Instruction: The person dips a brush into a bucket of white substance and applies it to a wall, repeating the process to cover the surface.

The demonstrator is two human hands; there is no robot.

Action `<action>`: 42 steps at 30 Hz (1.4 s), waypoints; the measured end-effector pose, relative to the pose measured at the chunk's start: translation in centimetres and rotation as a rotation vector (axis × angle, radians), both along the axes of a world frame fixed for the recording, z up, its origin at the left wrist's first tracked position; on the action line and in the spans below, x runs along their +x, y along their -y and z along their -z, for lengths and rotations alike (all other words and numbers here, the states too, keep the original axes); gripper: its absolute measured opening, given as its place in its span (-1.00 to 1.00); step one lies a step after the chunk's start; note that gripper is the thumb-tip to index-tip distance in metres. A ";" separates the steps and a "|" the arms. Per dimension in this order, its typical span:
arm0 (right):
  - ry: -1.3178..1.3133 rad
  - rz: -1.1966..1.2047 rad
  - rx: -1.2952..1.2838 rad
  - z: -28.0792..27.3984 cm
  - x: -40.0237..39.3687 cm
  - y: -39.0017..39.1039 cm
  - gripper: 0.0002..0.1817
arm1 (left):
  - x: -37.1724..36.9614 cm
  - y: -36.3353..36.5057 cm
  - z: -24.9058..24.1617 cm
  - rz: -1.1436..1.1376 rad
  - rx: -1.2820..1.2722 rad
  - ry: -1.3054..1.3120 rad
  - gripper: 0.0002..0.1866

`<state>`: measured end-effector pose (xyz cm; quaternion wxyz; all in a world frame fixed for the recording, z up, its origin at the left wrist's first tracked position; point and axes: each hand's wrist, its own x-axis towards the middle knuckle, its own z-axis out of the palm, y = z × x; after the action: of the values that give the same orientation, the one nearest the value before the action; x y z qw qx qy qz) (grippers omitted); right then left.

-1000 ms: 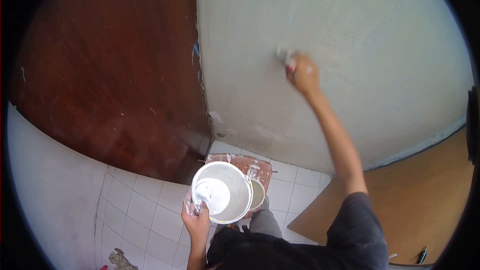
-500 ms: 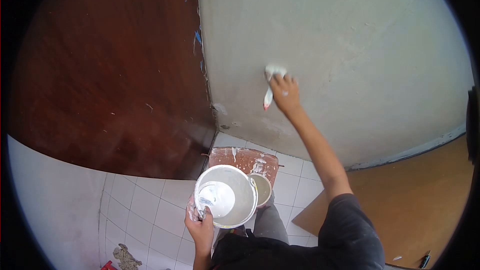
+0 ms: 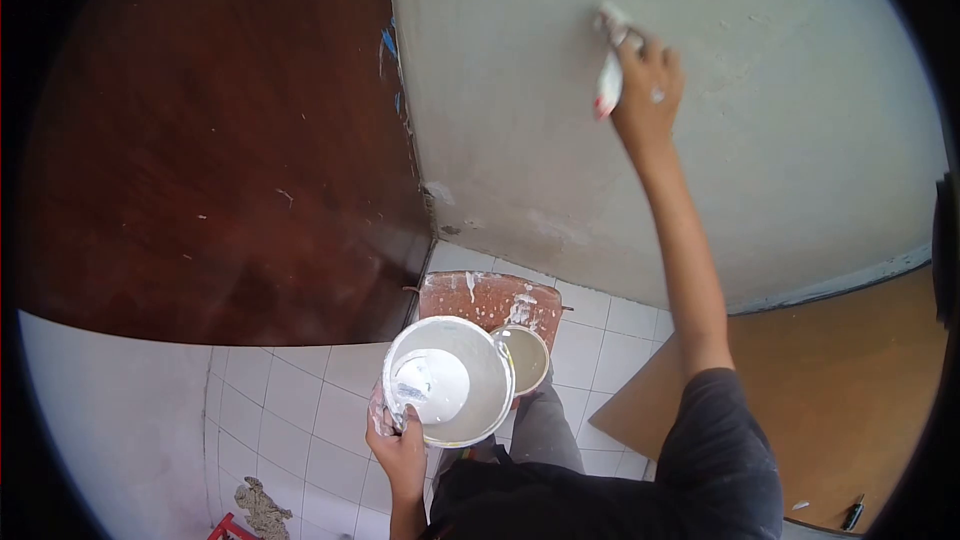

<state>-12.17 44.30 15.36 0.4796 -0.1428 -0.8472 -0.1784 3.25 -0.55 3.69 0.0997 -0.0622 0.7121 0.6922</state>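
My right hand (image 3: 650, 85) grips a paintbrush (image 3: 608, 80) with a white, red-tipped handle. Its bristle end, blurred by motion, is at the grey-white wall (image 3: 520, 120). White paint marks the back of that hand. Low in the view, my left hand (image 3: 398, 442) is closed on the rim of a white bucket (image 3: 490, 380), thumb over the edge. White paint (image 3: 440, 385) lies in the bucket's bottom. Behind the bucket's right side stands a smaller container (image 3: 530, 355), partly hidden, on a paint-spattered reddish-brown seat (image 3: 490, 298).
A dark red-brown wooden panel (image 3: 220, 140) meets the wall at the left. Brown board (image 3: 790, 390) lies at the right with a dark pen-like tool (image 3: 853, 513) on it. A crumpled rag (image 3: 262, 508) and a red object (image 3: 230, 528) are on the tiled floor (image 3: 335, 410).
My right hand has moved up and to the right along the wall with the paintbrush. My left hand still holds the bucket, which is nearly where it was.
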 end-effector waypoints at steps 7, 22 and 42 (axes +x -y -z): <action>0.455 -0.113 -0.244 25.7 1.2 1.4 -0.45 | 0.0 0.7 2.4 0.011 -0.015 0.022 -0.44; 0.004 -0.021 -0.084 7.4 -0.7 0.9 -0.28 | 0.3 1.0 2.8 0.008 0.015 -0.009 -0.47; 0.151 -0.201 -0.118 11.7 1.1 -6.2 -0.39 | 0.0 2.5 5.5 0.036 0.021 0.004 -0.45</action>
<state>-11.04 50.45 3.67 0.4207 -0.0713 -0.8999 -0.0895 3.24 -3.08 -1.78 0.1143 -0.0499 0.7055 0.6977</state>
